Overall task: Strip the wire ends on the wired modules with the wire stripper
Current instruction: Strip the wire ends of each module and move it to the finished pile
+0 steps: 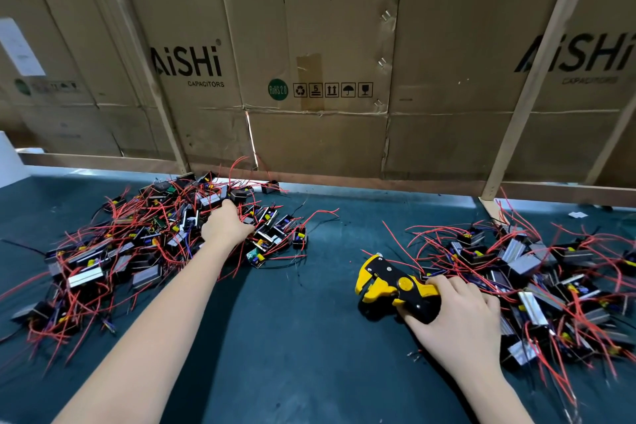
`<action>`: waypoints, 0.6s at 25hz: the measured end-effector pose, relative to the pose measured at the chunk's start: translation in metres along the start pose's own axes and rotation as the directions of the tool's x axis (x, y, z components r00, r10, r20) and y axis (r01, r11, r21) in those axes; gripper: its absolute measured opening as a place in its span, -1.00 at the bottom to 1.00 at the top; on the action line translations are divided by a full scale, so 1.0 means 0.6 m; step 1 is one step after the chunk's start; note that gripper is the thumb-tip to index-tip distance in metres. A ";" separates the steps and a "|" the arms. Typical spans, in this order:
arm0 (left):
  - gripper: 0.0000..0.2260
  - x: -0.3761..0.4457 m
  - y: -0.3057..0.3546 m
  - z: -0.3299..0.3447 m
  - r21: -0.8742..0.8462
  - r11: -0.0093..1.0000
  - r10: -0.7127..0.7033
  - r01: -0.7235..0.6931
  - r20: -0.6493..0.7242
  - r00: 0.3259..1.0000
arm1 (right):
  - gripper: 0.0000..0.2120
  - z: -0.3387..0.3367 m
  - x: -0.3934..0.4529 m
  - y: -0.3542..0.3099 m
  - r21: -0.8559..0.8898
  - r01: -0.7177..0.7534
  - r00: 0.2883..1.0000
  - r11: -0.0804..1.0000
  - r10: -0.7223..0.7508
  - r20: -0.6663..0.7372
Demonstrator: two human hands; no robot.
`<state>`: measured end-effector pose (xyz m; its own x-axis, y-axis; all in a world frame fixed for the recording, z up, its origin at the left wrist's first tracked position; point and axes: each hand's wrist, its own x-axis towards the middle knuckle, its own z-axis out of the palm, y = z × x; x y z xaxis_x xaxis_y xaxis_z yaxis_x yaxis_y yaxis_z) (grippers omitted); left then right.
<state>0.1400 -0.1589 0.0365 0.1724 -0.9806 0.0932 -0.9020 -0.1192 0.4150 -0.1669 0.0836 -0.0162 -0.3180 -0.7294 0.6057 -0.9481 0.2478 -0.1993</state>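
Observation:
Two heaps of small black wired modules with red leads lie on the dark green table. My left hand [225, 225] reaches into the left heap [137, 244], its fingers curled down among the modules; what it holds is hidden. My right hand [454, 311] grips the handles of the yellow and black wire stripper [389, 284], which lies on the table with its jaws pointing left. The right heap [537, 272] lies just beyond and to the right of that hand.
A wall of brown cardboard boxes [309, 62] with wooden slats [526, 96] stands along the table's far edge. A strip of bare green table surface [303, 320] runs between the two heaps. Small wire scraps [414, 354] lie near my right wrist.

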 end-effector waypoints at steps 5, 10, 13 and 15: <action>-0.56 -0.002 0.010 -0.015 0.172 0.985 0.026 -0.015 -0.062 0.998 | -0.47 0.002 0.000 0.002 -0.007 0.006 1.000 1.000 -0.006 -0.010; -0.69 -0.001 0.023 0.005 0.253 0.923 0.348 -0.291 -0.223 0.910 | -0.49 0.003 0.001 0.001 0.001 0.001 1.000 1.000 -0.001 -0.014; -0.74 0.008 0.044 0.021 0.178 0.934 0.330 -0.310 -0.096 0.939 | -0.48 0.003 0.000 0.001 0.004 0.001 1.000 1.000 -0.001 -0.009; -0.74 0.014 0.057 0.030 0.189 0.956 0.222 -0.223 0.027 0.975 | -0.48 0.003 0.000 0.002 0.007 0.001 1.000 1.000 -0.001 -0.008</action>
<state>0.1036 -0.1738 0.0351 -0.0429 -0.9864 0.1587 -0.9759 0.0754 0.2049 -0.1682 0.0828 -0.0181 -0.3169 -0.7247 0.6119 -0.9485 0.2428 -0.2036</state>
